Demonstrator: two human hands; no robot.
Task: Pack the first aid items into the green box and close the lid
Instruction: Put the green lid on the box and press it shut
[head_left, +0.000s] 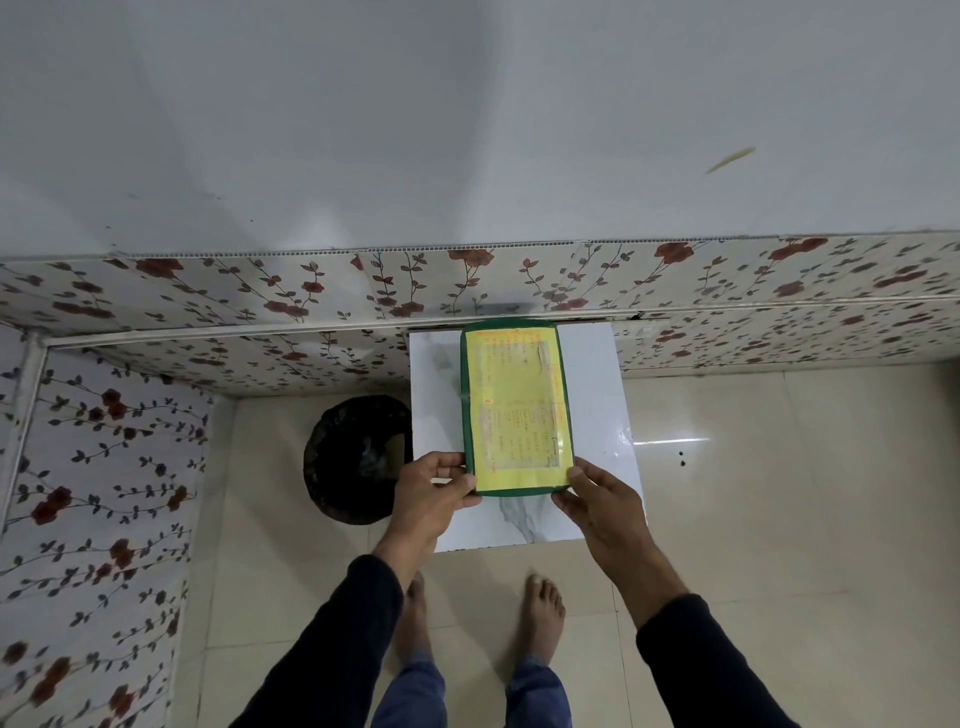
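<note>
The green box (516, 408) rests on a white marble-patterned table top (592, 395), its lid down and a yellow printed label covering the top. My left hand (439, 486) grips the box's near left corner, thumb on the lid. At the near right corner my right hand (597, 499) holds the box the same way. No first aid items are visible outside the box.
A black round bin (353, 460) stands on the floor left of the table. Floral-tiled walls run behind and at the left. Cream floor tiles (779, 519) spread to the right. My bare feet (543, 613) stand just before the table's front edge.
</note>
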